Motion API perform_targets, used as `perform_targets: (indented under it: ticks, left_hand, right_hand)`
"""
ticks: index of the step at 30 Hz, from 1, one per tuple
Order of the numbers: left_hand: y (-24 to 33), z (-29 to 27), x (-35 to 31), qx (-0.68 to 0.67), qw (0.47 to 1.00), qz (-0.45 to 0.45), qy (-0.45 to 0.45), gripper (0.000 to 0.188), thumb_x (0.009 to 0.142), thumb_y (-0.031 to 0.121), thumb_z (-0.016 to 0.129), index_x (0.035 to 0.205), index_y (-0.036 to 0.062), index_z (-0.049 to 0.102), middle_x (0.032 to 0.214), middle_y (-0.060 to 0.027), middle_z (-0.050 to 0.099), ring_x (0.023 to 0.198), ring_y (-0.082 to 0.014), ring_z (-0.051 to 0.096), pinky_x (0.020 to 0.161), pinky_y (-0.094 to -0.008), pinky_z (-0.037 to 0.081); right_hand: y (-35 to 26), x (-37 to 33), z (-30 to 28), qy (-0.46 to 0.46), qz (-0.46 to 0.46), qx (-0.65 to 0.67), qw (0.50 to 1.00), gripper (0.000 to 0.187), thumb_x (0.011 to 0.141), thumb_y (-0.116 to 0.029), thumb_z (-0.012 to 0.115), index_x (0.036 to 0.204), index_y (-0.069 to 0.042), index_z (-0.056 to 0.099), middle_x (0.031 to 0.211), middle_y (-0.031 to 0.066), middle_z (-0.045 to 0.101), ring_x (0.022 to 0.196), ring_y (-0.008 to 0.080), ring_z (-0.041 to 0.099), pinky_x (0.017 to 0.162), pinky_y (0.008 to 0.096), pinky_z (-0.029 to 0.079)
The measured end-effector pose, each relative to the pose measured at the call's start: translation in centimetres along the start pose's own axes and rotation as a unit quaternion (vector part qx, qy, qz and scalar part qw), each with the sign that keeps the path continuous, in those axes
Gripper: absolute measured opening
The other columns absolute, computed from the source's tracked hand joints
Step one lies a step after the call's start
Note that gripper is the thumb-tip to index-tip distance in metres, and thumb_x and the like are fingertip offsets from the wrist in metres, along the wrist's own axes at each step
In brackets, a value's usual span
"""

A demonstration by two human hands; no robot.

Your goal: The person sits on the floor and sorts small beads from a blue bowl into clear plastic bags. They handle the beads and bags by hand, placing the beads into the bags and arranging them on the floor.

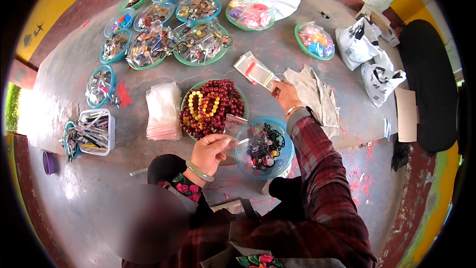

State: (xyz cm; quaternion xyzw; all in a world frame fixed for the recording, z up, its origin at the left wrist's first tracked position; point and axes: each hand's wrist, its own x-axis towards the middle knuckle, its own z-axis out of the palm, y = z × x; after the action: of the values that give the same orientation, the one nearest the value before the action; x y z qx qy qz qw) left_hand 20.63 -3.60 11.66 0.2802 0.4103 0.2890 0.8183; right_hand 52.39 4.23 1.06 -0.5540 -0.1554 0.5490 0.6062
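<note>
My left hand, with a pale bangle at the wrist, pinches a small clear plastic bag. The bag hangs over the edge between a bowl of dark red beads and a blue bowl of black cord bracelets. Farther right, my right hand has its fingers closed at the near end of a pile of small clear bags with red and yellow edges. How many bags those fingers grip is hidden. Yellow bead strands lie on top of the red beads.
A stack of larger clear bags lies left of the beads. Pens fill a plastic box at the left. Several bowls of bagged trinkets stand at the back. A grey cloth and white bags lie right.
</note>
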Motion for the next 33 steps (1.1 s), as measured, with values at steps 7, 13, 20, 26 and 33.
perform_targets:
  ticks: [7,13,20,26,33]
  left_hand:
    - [0.9,0.3,-1.4,-0.109,0.987,0.103,-0.055,0.014,0.085,0.009,0.054,0.097,0.005,0.057,0.092,-0.0096,0.063,0.084,-0.019,0.063,0.048,-0.0195,0.038]
    - [0.7,1.5,-2.8,-0.111,0.976,0.167,-0.085,0.016,0.085,0.008,0.053,0.099,0.0026,0.058,0.087,-0.0096,0.064,0.069,-0.0114,0.06,0.042,-0.0165,0.034]
    - [-0.9,2.0,-2.8,0.03,0.972,0.23,0.02,0.017,0.082,0.01,0.06,0.096,-0.0001,0.062,0.083,-0.0026,0.062,0.065,-0.0023,0.05,0.054,-0.0158,0.036]
    - [-2.1,1.9,-1.8,-0.018,0.968,0.244,0.062,0.018,0.08,0.009,0.062,0.092,-0.0044,0.063,0.086,-0.0037,0.061,0.076,-0.0078,0.054,0.069,-0.0196,0.042]
    - [-1.7,2.5,-2.2,0.004,0.976,0.212,0.042,0.02,0.08,0.01,0.062,0.094,-0.0048,0.062,0.086,-0.006,0.063,0.077,-0.0087,0.056,0.07,-0.0211,0.043]
  right_hand:
    - [-4.2,-13.7,4.8,-0.085,0.038,0.074,0.993,0.021,0.077,-0.004,0.054,0.098,-0.007,0.051,0.087,0.0039,0.059,0.073,0.0121,0.055,0.062,0.0249,0.045]
    - [1.6,-24.3,9.1,-0.078,0.108,0.156,0.979,0.027,0.076,0.006,0.05,0.101,-0.003,0.049,0.09,0.0064,0.058,0.071,0.0155,0.057,0.064,0.0244,0.05]
    - [3.7,-25.7,11.0,-0.131,0.065,0.173,0.974,0.033,0.077,0.007,0.049,0.108,-0.006,0.048,0.098,0.0053,0.057,0.086,0.0162,0.055,0.074,0.0294,0.046]
    - [3.9,-25.5,11.5,-0.13,0.02,0.167,0.977,0.033,0.076,0.008,0.048,0.107,-0.005,0.05,0.098,0.0059,0.057,0.089,0.0175,0.055,0.078,0.0322,0.043]
    - [3.7,-25.3,11.3,-0.159,0.022,0.175,0.971,0.038,0.074,0.008,0.05,0.109,-0.006,0.051,0.097,0.0062,0.059,0.086,0.0183,0.057,0.077,0.0317,0.045]
